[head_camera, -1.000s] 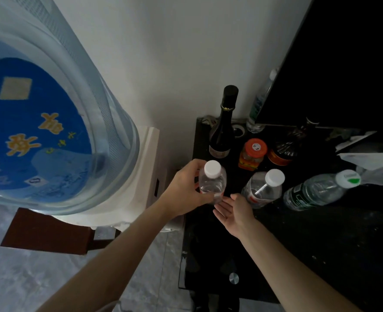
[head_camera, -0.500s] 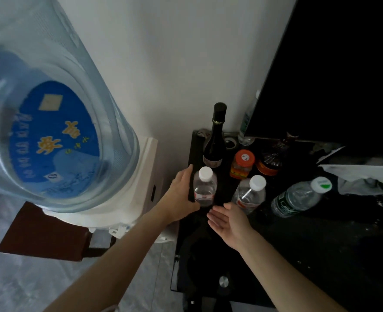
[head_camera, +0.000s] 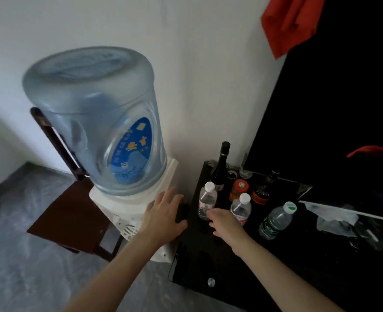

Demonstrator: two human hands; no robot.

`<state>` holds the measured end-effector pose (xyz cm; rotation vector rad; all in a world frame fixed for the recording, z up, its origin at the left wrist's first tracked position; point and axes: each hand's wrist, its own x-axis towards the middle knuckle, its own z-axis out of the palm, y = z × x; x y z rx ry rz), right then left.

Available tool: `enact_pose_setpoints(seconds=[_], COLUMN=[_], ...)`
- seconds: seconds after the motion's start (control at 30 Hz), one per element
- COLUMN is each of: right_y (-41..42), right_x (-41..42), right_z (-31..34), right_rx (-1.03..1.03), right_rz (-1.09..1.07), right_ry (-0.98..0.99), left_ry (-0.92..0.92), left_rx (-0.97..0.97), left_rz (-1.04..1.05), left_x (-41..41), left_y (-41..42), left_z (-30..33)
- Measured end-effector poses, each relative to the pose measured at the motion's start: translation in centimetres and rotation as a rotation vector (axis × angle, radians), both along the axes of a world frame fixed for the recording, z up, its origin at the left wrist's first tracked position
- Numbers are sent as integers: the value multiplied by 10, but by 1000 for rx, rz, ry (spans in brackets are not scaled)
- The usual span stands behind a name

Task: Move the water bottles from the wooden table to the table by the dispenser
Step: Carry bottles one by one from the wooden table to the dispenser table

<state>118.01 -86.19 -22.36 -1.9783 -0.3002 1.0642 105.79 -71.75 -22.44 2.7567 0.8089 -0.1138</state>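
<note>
Three clear water bottles stand on the black glass table (head_camera: 210,262) beside the dispenser (head_camera: 127,206). The left bottle (head_camera: 206,200) has a white cap and a red-and-white label. A second like it (head_camera: 241,208) stands to its right. A third bottle (head_camera: 276,220) has a green-marked cap and a dark green label. My left hand (head_camera: 164,213) hovers with fingers spread, left of the table edge, holding nothing. My right hand (head_camera: 225,222) is relaxed, just in front of the two left bottles, gripping nothing.
A dark wine bottle (head_camera: 219,167), an orange-lidded jar (head_camera: 239,190) and a dark jar (head_camera: 262,192) stand behind the water bottles. A dark wooden chair (head_camera: 71,219) carries the dispenser. A black screen (head_camera: 334,122) and red cloth (head_camera: 291,21) fill the right. Crumpled plastic (head_camera: 334,221) lies far right.
My left hand has let go of the left bottle and drawn back to the left. The bottle stays standing on the black table. The view has pulled back and up.
</note>
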Motion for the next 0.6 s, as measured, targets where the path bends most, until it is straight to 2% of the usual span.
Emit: enact_pose_setpoints(seconds=[0.07,0.3,0.6], right_y=[4,38,64], right_x=[-10,-71,-232], right_z=[17,70,103], right_rx=[-5,25,143], right_rz=[172,573,871], right_ry=[-184,-568,-798], left_ry=[-4,-23,-50], left_rx=[71,246,303], left_rz=[28,180,488], left_x=[-19,-107,-299], left_y=[0,10,-13], left_z=[20,80,106])
